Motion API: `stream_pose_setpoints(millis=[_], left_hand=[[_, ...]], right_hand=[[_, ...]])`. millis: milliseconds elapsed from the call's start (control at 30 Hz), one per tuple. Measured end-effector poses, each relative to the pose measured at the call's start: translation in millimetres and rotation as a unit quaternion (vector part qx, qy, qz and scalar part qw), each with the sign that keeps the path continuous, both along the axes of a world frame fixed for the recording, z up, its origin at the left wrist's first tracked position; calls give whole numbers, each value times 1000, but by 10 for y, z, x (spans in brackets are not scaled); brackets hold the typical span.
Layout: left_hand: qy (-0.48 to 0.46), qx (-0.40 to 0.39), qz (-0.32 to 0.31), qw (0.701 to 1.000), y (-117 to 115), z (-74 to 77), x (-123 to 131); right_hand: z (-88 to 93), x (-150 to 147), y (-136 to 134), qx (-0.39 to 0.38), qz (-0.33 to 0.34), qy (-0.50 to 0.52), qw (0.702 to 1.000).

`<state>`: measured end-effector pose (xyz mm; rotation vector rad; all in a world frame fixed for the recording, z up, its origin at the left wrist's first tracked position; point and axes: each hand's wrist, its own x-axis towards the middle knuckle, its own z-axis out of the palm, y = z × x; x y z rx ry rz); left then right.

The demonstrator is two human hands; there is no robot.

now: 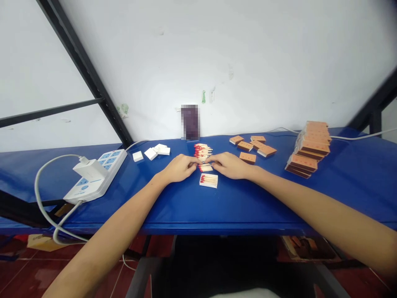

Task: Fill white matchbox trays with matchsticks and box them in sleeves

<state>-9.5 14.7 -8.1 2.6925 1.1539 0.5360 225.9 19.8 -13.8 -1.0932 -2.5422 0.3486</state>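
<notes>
One heap of red-tipped matches (203, 151) lies on the tabletop (182, 207) between the hands; the heap extends near to far, its sticks left to right, heads left. The left hand's (180, 167) fingers adjoin the heads, the right hand's (228, 164) the plain ends. Neither is clearly nearer; grip cannot be determined. A white tray (208, 186) sits just nearer.

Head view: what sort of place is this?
Probably an indoor workbench, perhaps in a small workshop: a blue tabletop against a white wall, a power strip at left, and loose matches with a pile of matchboxes to their right.
</notes>
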Motion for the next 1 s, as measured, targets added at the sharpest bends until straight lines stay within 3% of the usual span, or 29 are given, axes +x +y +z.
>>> stream_pose_setpoints(millis=[267,1000], left_hand=[[-3,-2,-5,1000,2,-6,1],[-3,-25,-20,999,-26,23,18]], right_hand=[[-46,27,41,16,34,-8,999],[6,-17,-4,10,28,5,1000]])
